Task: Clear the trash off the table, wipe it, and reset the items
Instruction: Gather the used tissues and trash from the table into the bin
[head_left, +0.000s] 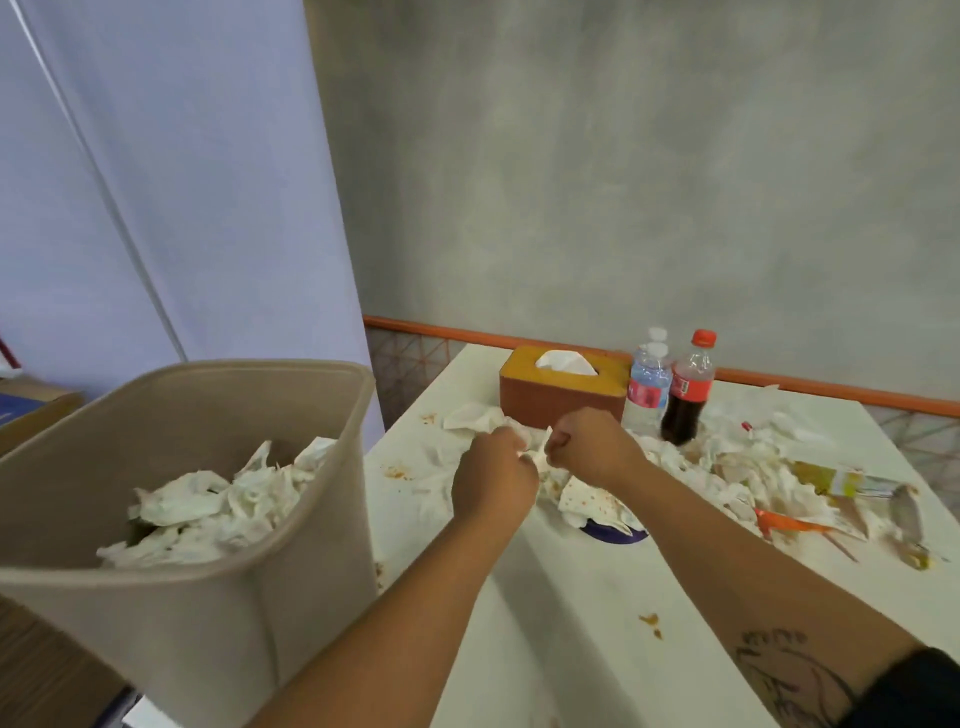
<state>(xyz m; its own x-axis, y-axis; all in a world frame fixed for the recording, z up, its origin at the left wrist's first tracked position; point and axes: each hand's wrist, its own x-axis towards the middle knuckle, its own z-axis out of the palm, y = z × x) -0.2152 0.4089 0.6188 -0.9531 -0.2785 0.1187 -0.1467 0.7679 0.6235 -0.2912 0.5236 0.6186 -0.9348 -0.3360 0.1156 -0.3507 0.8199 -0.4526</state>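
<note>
Crumpled white tissues (670, 457), some stained, lie scattered over the white table (597, 597). My left hand (493, 475) and my right hand (589, 447) meet in front of the tissue box, and both pinch a crumpled tissue (535, 449) between them. A beige trash bin (171, 499) stands at the table's left edge, partly filled with used tissues. A stained paper piece (592, 501) lies over a purple item just below my right hand.
An orange tissue box (561, 395), a water bottle (647, 387) and a cola bottle (688, 389) stand at the back. A lying sauce bottle (841, 480), an orange utensil (789, 522) and a spoon (906, 519) sit at the right. Food stains (652, 623) dot the table.
</note>
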